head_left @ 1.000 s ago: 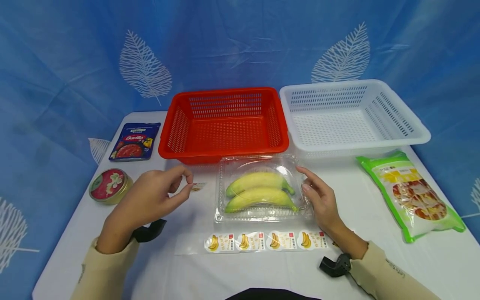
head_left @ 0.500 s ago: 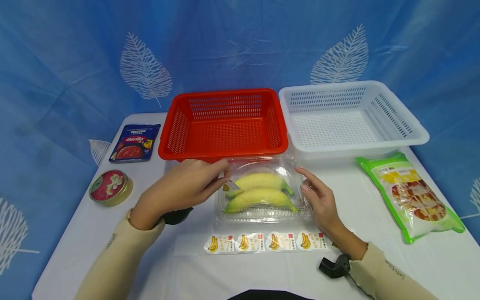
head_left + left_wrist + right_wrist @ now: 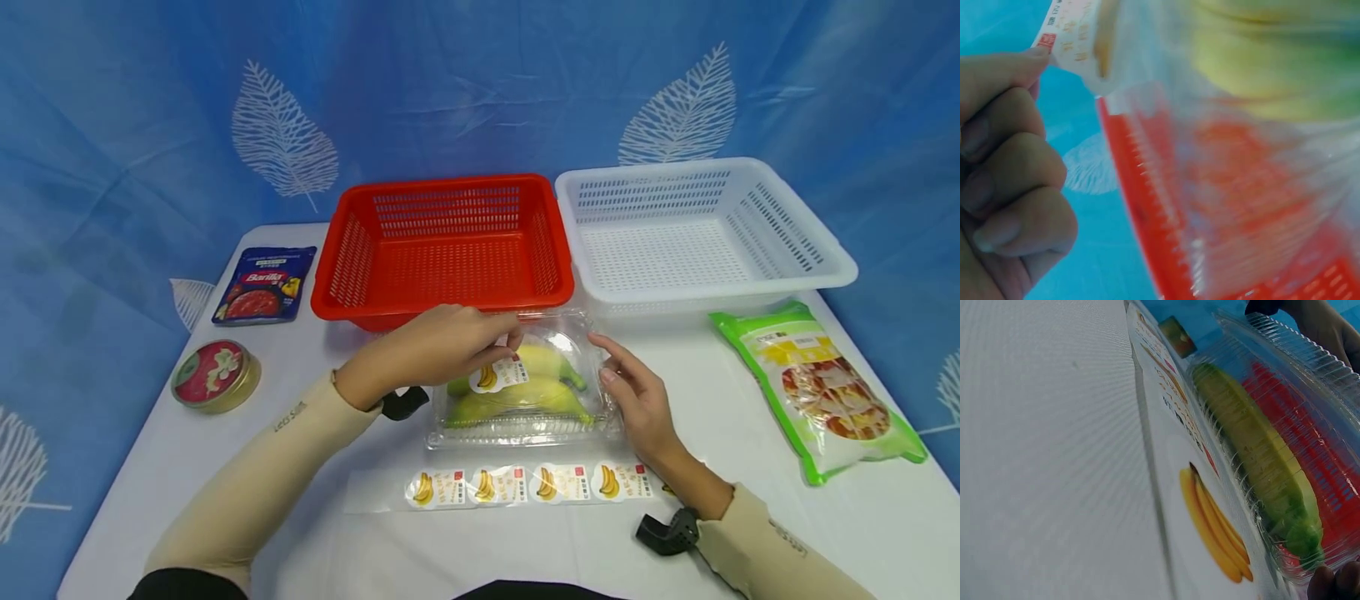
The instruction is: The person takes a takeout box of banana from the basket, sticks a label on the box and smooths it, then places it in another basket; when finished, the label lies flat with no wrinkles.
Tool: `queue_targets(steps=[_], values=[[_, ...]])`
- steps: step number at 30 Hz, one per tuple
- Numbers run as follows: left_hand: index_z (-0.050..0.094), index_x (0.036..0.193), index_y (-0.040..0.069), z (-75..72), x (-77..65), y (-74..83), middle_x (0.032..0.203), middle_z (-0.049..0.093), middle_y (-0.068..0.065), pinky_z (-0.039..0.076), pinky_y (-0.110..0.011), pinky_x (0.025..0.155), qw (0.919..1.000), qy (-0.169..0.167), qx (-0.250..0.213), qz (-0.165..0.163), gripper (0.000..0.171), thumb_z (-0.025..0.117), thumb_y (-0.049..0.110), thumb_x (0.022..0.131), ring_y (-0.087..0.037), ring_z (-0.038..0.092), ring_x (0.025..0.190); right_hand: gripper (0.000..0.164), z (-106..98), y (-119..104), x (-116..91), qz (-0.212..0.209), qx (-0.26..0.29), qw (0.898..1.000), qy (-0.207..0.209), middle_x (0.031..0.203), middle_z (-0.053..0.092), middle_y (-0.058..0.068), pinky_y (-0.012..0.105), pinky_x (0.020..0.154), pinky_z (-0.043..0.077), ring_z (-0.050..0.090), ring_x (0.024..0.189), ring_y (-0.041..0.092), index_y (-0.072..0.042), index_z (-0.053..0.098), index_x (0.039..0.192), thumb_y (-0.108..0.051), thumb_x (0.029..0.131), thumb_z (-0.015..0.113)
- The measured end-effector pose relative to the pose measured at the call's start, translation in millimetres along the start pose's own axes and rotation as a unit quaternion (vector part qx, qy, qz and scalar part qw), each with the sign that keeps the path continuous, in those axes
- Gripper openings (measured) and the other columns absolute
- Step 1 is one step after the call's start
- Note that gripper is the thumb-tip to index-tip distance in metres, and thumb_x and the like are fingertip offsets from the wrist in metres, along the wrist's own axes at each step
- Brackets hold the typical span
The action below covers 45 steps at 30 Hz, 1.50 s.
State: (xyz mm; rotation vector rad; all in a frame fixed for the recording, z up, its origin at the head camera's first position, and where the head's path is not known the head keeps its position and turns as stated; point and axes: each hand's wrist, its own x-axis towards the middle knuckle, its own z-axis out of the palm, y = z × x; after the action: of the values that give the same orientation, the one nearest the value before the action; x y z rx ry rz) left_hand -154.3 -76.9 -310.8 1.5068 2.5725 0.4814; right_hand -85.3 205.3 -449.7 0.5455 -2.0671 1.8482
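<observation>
My left hand (image 3: 446, 346) pinches a white banana sticker (image 3: 501, 376) by its edge, between thumb and forefinger. The sticker, with its banana picture, hangs over the lid of a clear plastic clamshell box (image 3: 525, 435); whether it touches the lid I cannot tell. In the left wrist view the sticker (image 3: 1069, 40) is pinched at its corner and the other fingers are curled in. Two yellow-green bananas (image 3: 543, 393) lie inside the box, partly hidden by hand and sticker. My right hand (image 3: 643, 408) rests its fingertips against the box's right side.
A strip of banana stickers (image 3: 528, 486) lies in front of the box. Behind stand a red basket (image 3: 442, 300) and a white basket (image 3: 708, 292). At left are a blue Barilla pouch (image 3: 264, 285) and a round tin (image 3: 216, 375); at right, a green-edged food bag (image 3: 821, 387).
My left hand has moved right from beside the box to above its lid, carrying the sticker, which now faces up over the bananas. My right hand has stayed at the box's side.
</observation>
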Motion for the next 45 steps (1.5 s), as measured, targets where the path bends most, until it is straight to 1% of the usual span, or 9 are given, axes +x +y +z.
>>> queue_targets(steps=[7, 14, 16, 19, 23, 27, 32, 39, 45], values=[[0.058, 0.105, 0.017, 6.2, 13.5, -4.3, 0.080, 0.056, 0.009, 0.043, -0.023, 0.060, 0.9999, -0.009, 0.001, 0.011, 0.009, 0.065, 0.021, 0.102, -0.006, 0.048, 0.061, 0.042, 0.9, -0.5, 0.3, 0.003, 0.008, 1.000, -0.002, 0.081, 0.051, 0.003, 0.023, 0.056, 0.036, 0.042, 0.067, 0.011, 0.008, 0.055, 0.140, 0.006, 0.099, 0.046], [0.056, 0.102, 0.019, 18.1, 24.5, -6.0, 0.065, 0.051, 0.010, 0.040, -0.023, 0.056, 0.9990, -0.030, 0.025, 0.024, 0.011, 0.065, 0.026, 0.102, -0.005, 0.048, 0.055, 0.042, 0.7, -2.3, 0.2, 0.008, 0.009, 1.000, -0.003, 0.081, 0.051, 0.005, 0.023, 0.058, 0.037, 0.043, 0.069, 0.011, 0.008, 0.055, 0.140, 0.007, 0.100, 0.046], [0.056, 0.103, 0.019, 20.8, 26.8, -6.3, 0.063, 0.051, 0.010, 0.039, -0.022, 0.055, 0.9989, -0.027, 0.029, 0.025, 0.010, 0.064, 0.026, 0.103, -0.004, 0.048, 0.054, 0.042, 0.8, -3.1, 0.3, 0.011, 0.010, 1.000, -0.005, 0.081, 0.051, 0.006, 0.022, 0.058, 0.038, 0.043, 0.069, 0.010, 0.008, 0.054, 0.141, 0.007, 0.100, 0.046], [0.057, 0.105, 0.018, 23.1, 29.0, -6.9, 0.067, 0.051, 0.010, 0.041, -0.021, 0.056, 0.9992, -0.006, 0.031, 0.023, 0.009, 0.063, 0.024, 0.103, -0.004, 0.048, 0.056, 0.042, 0.9, -3.9, 0.5, 0.015, 0.009, 1.000, -0.008, 0.082, 0.051, 0.008, 0.022, 0.057, 0.038, 0.044, 0.069, 0.010, 0.007, 0.054, 0.142, 0.006, 0.100, 0.046], [0.057, 0.104, 0.018, 23.7, 30.4, -7.3, 0.072, 0.052, 0.010, 0.043, -0.021, 0.056, 0.9992, 0.024, 0.028, 0.018, 0.009, 0.064, 0.024, 0.102, -0.003, 0.049, 0.058, 0.042, 0.6, -4.6, 0.9, 0.014, 0.005, 1.000, -0.009, 0.082, 0.051, 0.009, 0.022, 0.058, 0.038, 0.044, 0.069, 0.011, 0.007, 0.054, 0.142, 0.006, 0.100, 0.046], [0.058, 0.103, 0.019, 23.9, 31.7, -7.6, 0.069, 0.052, 0.011, 0.044, -0.021, 0.057, 0.9995, 0.022, 0.015, 0.018, 0.009, 0.065, 0.024, 0.102, -0.002, 0.050, 0.057, 0.042, 0.1, -5.7, 1.1, 0.014, 0.004, 1.000, -0.009, 0.082, 0.051, 0.008, 0.022, 0.058, 0.038, 0.044, 0.069, 0.011, 0.006, 0.054, 0.142, 0.006, 0.100, 0.046], [0.061, 0.108, 0.017, 24.0, 32.9, -7.4, 0.068, 0.054, 0.010, 0.044, -0.022, 0.057, 0.9996, 0.012, 0.015, 0.018, 0.011, 0.066, 0.025, 0.101, -0.003, 0.050, 0.057, 0.043, -0.1, -5.5, 0.3, 0.012, 0.003, 1.000, -0.009, 0.082, 0.051, 0.008, 0.023, 0.057, 0.039, 0.044, 0.067, 0.011, 0.006, 0.054, 0.142, 0.007, 0.100, 0.047], [0.065, 0.120, 0.018, 20.2, 28.1, -6.2, 0.079, 0.063, 0.011, 0.046, -0.022, 0.058, 0.9991, 0.035, 0.024, 0.008, 0.023, 0.069, 0.025, 0.099, -0.005, 0.051, 0.061, 0.043, -0.1, -3.3, 0.0, 0.013, 0.003, 1.000, -0.008, 0.082, 0.051, 0.009, 0.024, 0.056, 0.038, 0.043, 0.067, 0.012, 0.006, 0.055, 0.142, 0.007, 0.099, 0.047], [0.073, 0.118, 0.023, 19.6, 19.8, -3.5, 0.078, 0.064, 0.010, 0.047, -0.020, 0.059, 0.9995, -0.003, 0.010, 0.030, 0.021, 0.071, 0.025, 0.097, -0.003, 0.055, 0.064, 0.043, -1.6, -1.0, 0.5, 0.009, -0.014, 1.000, -0.006, 0.079, 0.050, 0.005, 0.025, 0.053, 0.036, 0.041, 0.063, 0.011, 0.003, 0.057, 0.141, 0.006, 0.099, 0.048]])
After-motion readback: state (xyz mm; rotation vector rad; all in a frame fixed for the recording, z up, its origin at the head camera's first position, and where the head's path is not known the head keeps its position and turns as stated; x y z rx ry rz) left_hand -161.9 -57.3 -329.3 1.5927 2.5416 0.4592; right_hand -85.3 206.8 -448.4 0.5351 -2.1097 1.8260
